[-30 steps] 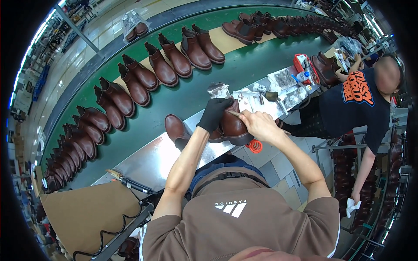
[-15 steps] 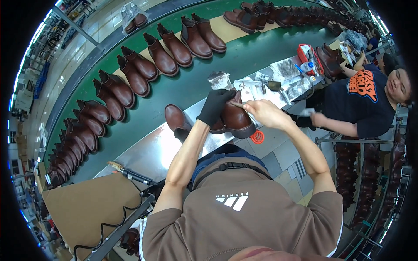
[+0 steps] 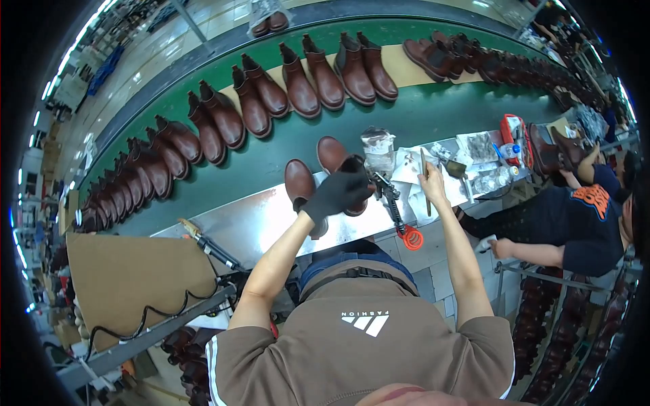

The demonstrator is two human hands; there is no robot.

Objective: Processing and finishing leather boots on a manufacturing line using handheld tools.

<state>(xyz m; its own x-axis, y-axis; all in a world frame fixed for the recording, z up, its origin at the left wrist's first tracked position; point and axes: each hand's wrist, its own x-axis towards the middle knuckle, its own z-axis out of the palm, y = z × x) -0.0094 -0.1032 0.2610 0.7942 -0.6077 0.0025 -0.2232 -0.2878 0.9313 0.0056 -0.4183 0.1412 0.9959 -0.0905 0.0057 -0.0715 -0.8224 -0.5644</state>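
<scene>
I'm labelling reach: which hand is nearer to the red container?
Right. The right hand, holding a thin stick, is left of the red container; the gloved left hand is farther left, at a brown boot.

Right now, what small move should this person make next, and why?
Perhaps the right hand should lay the slim tool down: it holds it near the white papers, while the boot under the gloved left hand sits beside another boot.
</scene>
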